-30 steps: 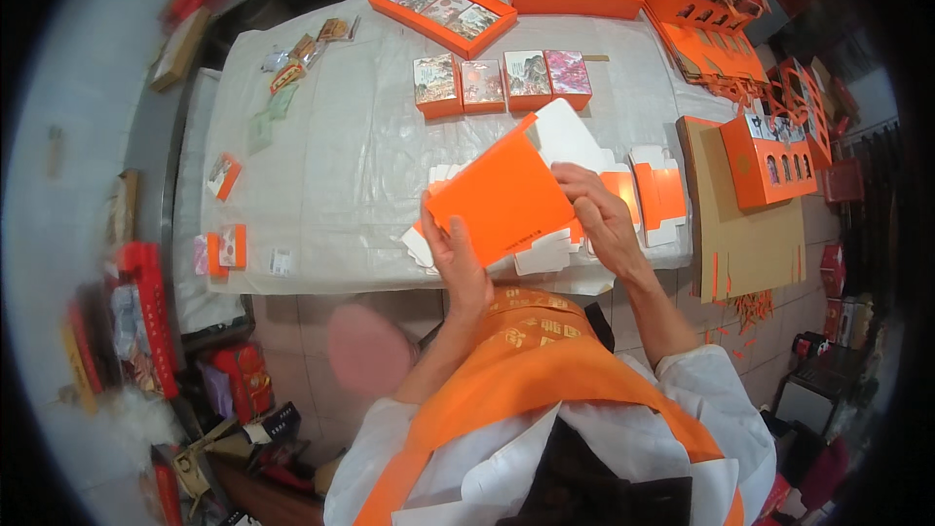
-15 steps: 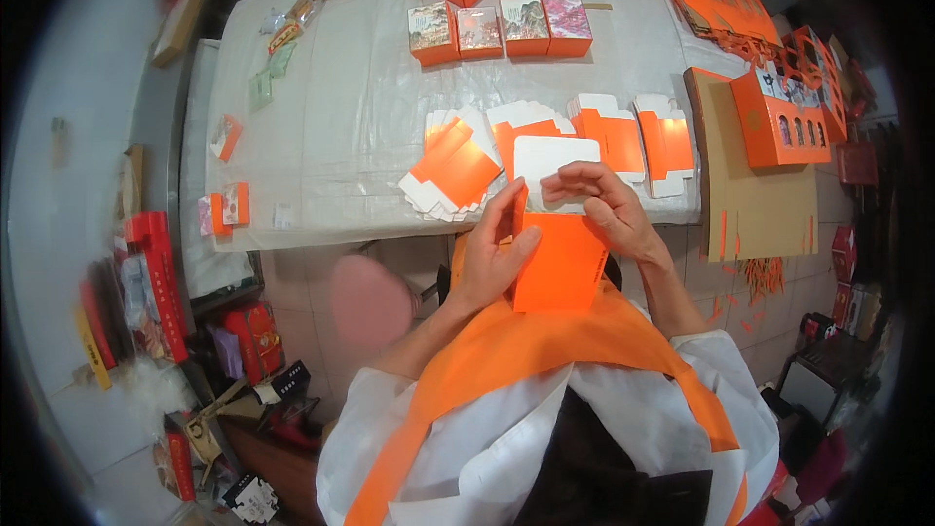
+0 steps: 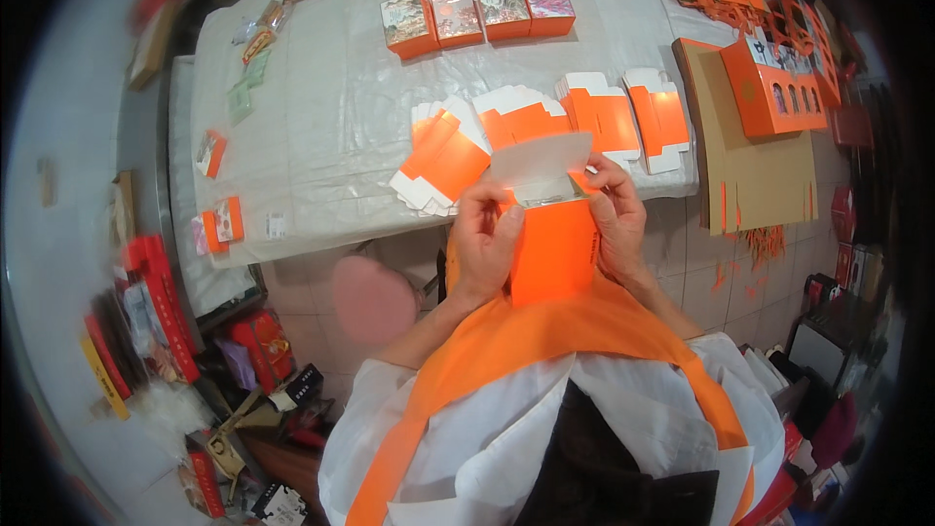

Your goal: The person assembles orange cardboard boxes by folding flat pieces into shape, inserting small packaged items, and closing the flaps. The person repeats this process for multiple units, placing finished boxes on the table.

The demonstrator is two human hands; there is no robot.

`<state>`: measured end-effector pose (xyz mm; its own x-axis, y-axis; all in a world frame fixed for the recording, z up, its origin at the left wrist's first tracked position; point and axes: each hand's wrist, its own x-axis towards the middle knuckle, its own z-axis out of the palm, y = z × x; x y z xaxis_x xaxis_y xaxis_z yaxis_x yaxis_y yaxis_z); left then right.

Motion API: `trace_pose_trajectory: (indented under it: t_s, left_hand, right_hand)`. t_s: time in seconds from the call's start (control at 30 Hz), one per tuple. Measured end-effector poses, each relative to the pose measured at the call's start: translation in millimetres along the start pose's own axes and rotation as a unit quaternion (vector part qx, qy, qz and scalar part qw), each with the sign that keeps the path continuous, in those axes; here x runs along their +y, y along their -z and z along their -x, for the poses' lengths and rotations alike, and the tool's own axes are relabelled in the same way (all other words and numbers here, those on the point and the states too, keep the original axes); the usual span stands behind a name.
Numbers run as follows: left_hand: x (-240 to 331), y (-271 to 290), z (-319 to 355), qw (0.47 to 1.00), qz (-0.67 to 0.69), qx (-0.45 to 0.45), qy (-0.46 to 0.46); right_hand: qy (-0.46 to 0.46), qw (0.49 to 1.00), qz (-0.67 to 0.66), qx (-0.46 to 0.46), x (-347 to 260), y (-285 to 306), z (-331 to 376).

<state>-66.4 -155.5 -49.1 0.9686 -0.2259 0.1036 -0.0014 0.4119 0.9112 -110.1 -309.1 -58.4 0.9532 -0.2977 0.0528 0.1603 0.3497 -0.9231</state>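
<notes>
An orange cardboard box (image 3: 552, 251) stands upright in front of my orange apron (image 3: 545, 326), its pale lid flap raised at the far side. My left hand (image 3: 487, 245) is closed on its left side, thumb on the front panel and fingertips by a small side flap. On the right, my right hand (image 3: 617, 214) grips the other upper corner, with its fingertips at the right side flap. What lies inside the box I cannot make out. Just beyond it on the table are fanned flat orange-and-white box blanks (image 3: 443, 161).
More flat blanks (image 3: 599, 117) lie along the white-covered table (image 3: 321, 117). Behind them stand several finished boxes with picture lids (image 3: 502, 15). An orange carton with arched windows (image 3: 779, 97) sits on brown cardboard (image 3: 730, 161) at right. A pink stool (image 3: 372, 299) is below the table edge.
My right hand has moved from above the opening down to the right upper corner. The lid flap now leans more toward me, and my left hand's fingers have shifted to the left side flap.
</notes>
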Motion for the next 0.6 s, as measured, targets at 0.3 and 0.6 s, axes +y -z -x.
trace_pose_trajectory:
  t_s: [0.3,0.6]
  left_hand:
    - [5,13,-10,0.952,-0.264,-0.113,-0.111]
    - [21,6,-24,0.957,-0.273,-0.093,-0.024]
  right_hand:
    - [-0.058,0.994,0.080,-0.047,8,8,-5]
    - [-0.158,0.984,-0.073,-0.019,-15,-4,-14]
